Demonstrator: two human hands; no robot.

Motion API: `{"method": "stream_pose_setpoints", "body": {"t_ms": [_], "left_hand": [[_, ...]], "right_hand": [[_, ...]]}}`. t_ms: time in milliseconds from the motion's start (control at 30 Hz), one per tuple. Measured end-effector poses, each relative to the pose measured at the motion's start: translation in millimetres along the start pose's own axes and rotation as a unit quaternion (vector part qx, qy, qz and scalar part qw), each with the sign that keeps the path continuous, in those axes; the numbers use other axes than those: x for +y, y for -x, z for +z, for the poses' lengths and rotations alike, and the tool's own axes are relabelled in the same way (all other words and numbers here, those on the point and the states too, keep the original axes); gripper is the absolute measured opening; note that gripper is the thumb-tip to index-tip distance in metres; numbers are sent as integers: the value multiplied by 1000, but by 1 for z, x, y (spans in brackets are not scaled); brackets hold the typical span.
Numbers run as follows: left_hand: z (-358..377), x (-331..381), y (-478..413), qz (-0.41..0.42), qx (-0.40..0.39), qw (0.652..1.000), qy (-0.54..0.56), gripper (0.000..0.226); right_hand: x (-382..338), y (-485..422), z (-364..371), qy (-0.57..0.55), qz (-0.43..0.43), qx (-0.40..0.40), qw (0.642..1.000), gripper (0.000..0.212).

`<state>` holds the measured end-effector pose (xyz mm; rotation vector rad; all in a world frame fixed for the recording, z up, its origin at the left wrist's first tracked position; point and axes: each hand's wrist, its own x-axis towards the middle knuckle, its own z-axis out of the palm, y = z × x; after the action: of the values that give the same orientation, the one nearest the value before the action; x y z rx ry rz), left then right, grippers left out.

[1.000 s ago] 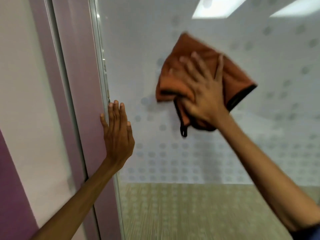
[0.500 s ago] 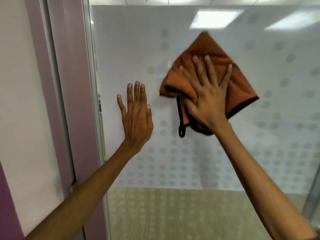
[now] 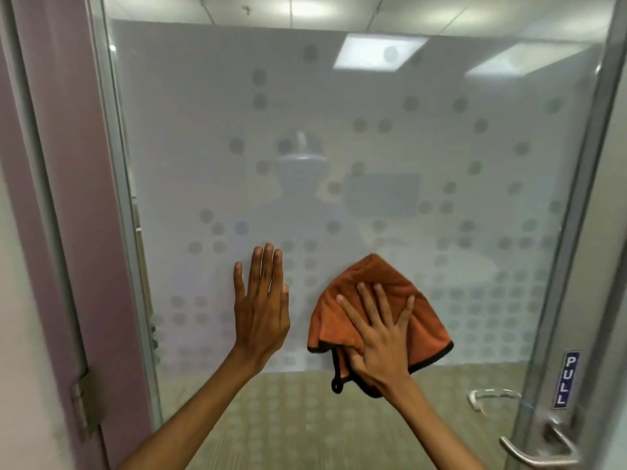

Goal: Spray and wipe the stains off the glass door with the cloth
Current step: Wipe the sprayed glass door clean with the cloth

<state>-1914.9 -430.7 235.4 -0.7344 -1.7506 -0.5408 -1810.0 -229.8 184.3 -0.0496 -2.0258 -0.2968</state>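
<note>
ITEM 1 – glass door (image 3: 339, 137): frosted panel w/ dot pattern, fills most of view. Clear strip along bottom. No obvious stains readable at this res; dots and reflections make it hard to tell.

ITEM 2 – cloth (image 3: 376, 283): orange, dark edging, bunched, small hang loop dangling at its 7 o'clock. Flat against the glass, lower centre of panel, approx 5 o'clock from view centre.

ITEM 3 – right hand (image 3: 380, 337): palm pressing cloth to glass, fingers (image 3: 368, 300) spread apart over the fabric; pinning it, not gripping.

ITEM 4 – left hand (image 3: 261, 310): bare, flat on glass just beside cloth at its 9 o'clock, not touching it. Fingers straight, close together, holding nothing.

ITEM 5 – door handle (image 3: 539, 449): metal lever, 4 o'clock corner. "PULL" label (image 3: 568, 379) above it on the frame strip.

ITEM 6 – door frame (image 3: 68, 198): mauve, 9 o'clock side, hinge low.

Spray bottle: not in view.

RISKS (judgement):
- Bare left palm on glass likely leaves fresh prints → needs re-wipe.
- Cloth only pinned by open palm; a fast stroke could let it slip or fold, so skin smears glass.
- Both hands leaning in; if unlatched, door may swing.
- Loop could snag handle if wiping toward 4 o'clock.
</note>
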Motion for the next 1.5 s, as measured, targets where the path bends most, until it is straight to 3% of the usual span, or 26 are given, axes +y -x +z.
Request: {"method": "stream_pose_setpoints", "body": {"t_ms": [200, 333, 500, 600, 800, 1067, 1500], "left_hand": [[-1, 13, -23, 8, 3, 1000, 14, 58], [-5, 38, -73, -6, 21, 999, 38, 57], [-1, 74, -120, -24, 50, 997, 45, 57], [5, 84, -123, -26, 61, 997, 43, 58], [19, 107, -100, 11, 50, 998, 41, 60], [38, 130, -85, 0, 38, 998, 41, 59], [53, 156, 25, -14, -65, 995, 72, 59]], "right_hand": [[31, -91, -40, 4, 80, 81, 994, 85], [75, -222, -97, 28, 144, 139, 979, 64], [103, -293, -136, 1, 199, 163, 966, 69], [108, -271, -128, -22, 235, 169, 957, 68], [106, -167, -79, -57, 374, 195, 905, 73], [90, 8, -16, -74, 333, 104, 934, 76], [73, 28, -13, -87, 374, 68, 921, 73]]}}
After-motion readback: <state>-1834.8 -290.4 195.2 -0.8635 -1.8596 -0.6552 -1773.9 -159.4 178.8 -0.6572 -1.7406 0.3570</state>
